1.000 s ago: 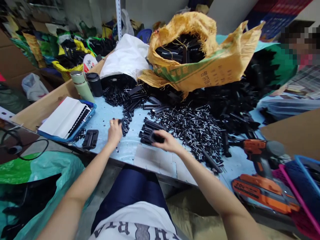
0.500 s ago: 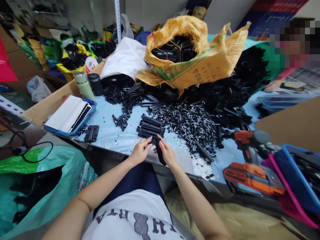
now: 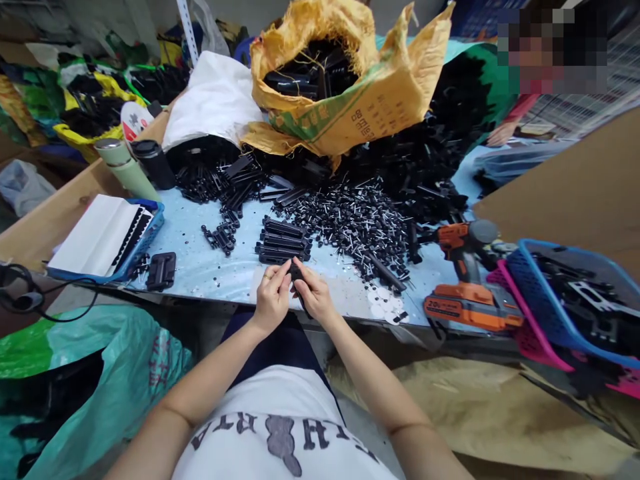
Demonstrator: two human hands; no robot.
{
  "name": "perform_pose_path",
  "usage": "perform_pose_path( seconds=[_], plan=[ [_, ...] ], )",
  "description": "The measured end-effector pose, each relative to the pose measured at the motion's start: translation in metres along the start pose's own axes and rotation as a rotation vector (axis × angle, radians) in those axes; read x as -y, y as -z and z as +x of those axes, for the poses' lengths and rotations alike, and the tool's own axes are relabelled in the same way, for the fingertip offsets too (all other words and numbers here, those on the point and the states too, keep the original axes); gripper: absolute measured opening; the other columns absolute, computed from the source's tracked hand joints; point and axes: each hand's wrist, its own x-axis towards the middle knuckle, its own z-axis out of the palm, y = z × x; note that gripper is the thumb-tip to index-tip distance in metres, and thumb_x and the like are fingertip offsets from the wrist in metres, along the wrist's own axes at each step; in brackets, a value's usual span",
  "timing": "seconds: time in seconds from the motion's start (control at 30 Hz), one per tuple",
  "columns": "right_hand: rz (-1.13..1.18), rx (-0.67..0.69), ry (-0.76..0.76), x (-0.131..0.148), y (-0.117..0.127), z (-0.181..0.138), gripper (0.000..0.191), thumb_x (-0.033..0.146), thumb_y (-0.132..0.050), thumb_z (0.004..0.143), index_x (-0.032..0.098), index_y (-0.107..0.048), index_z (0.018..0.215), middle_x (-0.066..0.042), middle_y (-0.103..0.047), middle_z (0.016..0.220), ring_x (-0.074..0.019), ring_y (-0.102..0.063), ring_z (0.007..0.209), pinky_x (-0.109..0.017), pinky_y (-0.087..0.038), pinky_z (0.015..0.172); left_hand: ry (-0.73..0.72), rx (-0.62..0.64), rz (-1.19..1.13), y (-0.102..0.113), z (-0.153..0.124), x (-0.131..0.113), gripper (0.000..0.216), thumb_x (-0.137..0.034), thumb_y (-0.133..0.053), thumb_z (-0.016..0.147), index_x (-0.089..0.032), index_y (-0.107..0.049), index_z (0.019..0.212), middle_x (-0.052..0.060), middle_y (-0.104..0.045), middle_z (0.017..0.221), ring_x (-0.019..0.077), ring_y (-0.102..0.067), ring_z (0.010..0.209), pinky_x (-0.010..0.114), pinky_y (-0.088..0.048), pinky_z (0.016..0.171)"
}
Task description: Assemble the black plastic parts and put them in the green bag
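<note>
Wears a soft white shirt with dark lettering. Holds, over the near edge of the table, one black part, pinched between left hand and right hand, both narrowed around it. Looks hard and dark, slanting down between the palms; too covered to tell its full shape. To the right, thin white discs, an orange-and-grey drill and a latticed blue basket. To the left, a flat black plate and white papers in a blue tray. Beyond the hands, on smooth, speckled pale blue: long bars, lying parallel, and a bristling heap of bits with silvery shanks. Farther back, a crumpled white sack and a frayed yellow woven sack. At far right, a co-worker's hand; at far left, stuffed bags in a dim room.
</note>
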Motion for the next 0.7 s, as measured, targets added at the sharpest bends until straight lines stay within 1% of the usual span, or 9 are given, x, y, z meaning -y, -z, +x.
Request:
perform_pose_path(
  seconds=[0.07, 0.13, 0.2, 0.27, 0.37, 0.43, 0.5, 0.6, 0.7],
  plan=[
    [-0.057, 0.031, 0.015, -0.003, -0.002, -0.001, 0.048, 0.041, -0.040, 0.092, 0.031, -0.037, 0.139, -0.005, -0.056, 0.105, -0.0068, -0.055, 0.058, -0.024, -0.053, 0.056, -0.013, 0.089, -0.006, -0.001, -0.001, 0.005, 0.033, -0.027, -0.039, 0.094, -0.018, -0.055, 0.121, 0.008, -0.057, 0.096, 0.0155, -0.057, 0.092, 0.030, -0.048, 0.082],
    [-0.185, 0.098, 0.002, -0.008, 0.004, -0.001, 0.048, 0.042, -0.036, 0.093, 0.031, -0.034, 0.140, -0.006, -0.057, 0.110, -0.0098, -0.059, 0.067, -0.027, -0.054, 0.064, 0.061, 0.119, 0.019, -0.005, -0.004, 0.011, 0.035, -0.027, -0.036, 0.094, -0.018, -0.054, 0.122, 0.010, -0.057, 0.099, 0.0176, -0.056, 0.096, 0.033, -0.047, 0.085],
    [-0.393, 0.149, -0.023, -0.016, 0.022, 0.002, 0.048, 0.042, -0.034, 0.094, 0.030, -0.035, 0.140, -0.006, -0.056, 0.118, -0.0157, -0.060, 0.089, -0.032, -0.051, 0.080, 0.185, 0.122, 0.099, -0.011, -0.011, 0.015, 0.039, -0.025, -0.030, 0.094, -0.017, -0.047, 0.129, 0.013, -0.055, 0.109, 0.0212, -0.054, 0.104, 0.038, -0.046, 0.089],
    [-0.620, 0.094, -0.047, -0.025, 0.054, 0.010, 0.046, 0.042, -0.036, 0.093, 0.028, -0.040, 0.137, -0.007, -0.055, 0.123, -0.0205, -0.053, 0.108, -0.038, -0.045, 0.092, 0.242, 0.179, 0.237, -0.015, -0.016, 0.018, 0.044, -0.020, -0.032, 0.092, -0.017, -0.039, 0.135, 0.017, -0.049, 0.123, 0.0258, -0.048, 0.115, 0.044, -0.042, 0.093],
    [-0.931, -0.174, -0.141, -0.044, 0.126, 0.031, 0.044, 0.036, -0.035, 0.093, 0.019, -0.046, 0.132, -0.013, -0.056, 0.121, -0.0246, -0.048, 0.112, -0.041, -0.042, 0.094, 0.008, 0.496, 0.396, -0.019, -0.012, 0.024, 0.050, -0.011, -0.043, 0.084, -0.024, -0.043, 0.132, 0.014, -0.044, 0.133, 0.0301, -0.036, 0.127, 0.055, -0.027, 0.104],
    [-1.164, -0.330, -0.311, -0.059, 0.178, 0.050, 0.045, 0.029, -0.032, 0.093, 0.012, -0.045, 0.132, -0.019, -0.055, 0.119, -0.0283, -0.046, 0.110, -0.042, -0.042, 0.088, -0.217, 0.757, 0.422, -0.020, -0.003, 0.029, 0.047, -0.007, -0.044, 0.082, -0.027, -0.052, 0.124, 0.010, -0.055, 0.120, 0.0273, -0.042, 0.123, 0.057, -0.020, 0.106],
    [-1.345, -0.409, -0.544, -0.074, 0.223, 0.071, 0.046, 0.019, -0.028, 0.091, 0.007, -0.041, 0.133, -0.024, -0.054, 0.116, -0.0310, -0.047, 0.108, -0.043, -0.041, 0.082, -0.327, 0.917, 0.456, -0.023, 0.008, 0.033, 0.042, -0.005, -0.041, 0.084, -0.025, -0.055, 0.118, 0.008, -0.061, 0.102, 0.0227, -0.052, 0.108, 0.051, -0.026, 0.104],
    [-1.470, -0.340, -0.841, -0.095, 0.265, 0.099, 0.050, 0.008, -0.024, 0.088, 0.002, -0.034, 0.137, -0.028, -0.056, 0.111, -0.0314, -0.047, 0.108, -0.041, -0.038, 0.079, -0.321, 0.959, 0.586, -0.025, 0.018, 0.033, 0.040, -0.006, -0.038, 0.085, -0.019, -0.054, 0.119, 0.009, -0.060, 0.092, 0.0214, -0.055, 0.092, 0.040, -0.041, 0.089],
    [-1.486, -0.264, -0.960, -0.109, 0.281, 0.116, 0.050, 0.006, -0.024, 0.087, 0.002, -0.036, 0.136, -0.028, -0.057, 0.110, -0.0318, -0.048, 0.110, -0.042, -0.034, 0.081, -0.295, 0.920, 0.693, -0.023, 0.018, 0.029, 0.042, -0.005, -0.037, 0.085, -0.016, -0.051, 0.122, 0.010, -0.059, 0.092, 0.0232, -0.053, 0.091, 0.037, -0.043, 0.078]
  ],
)
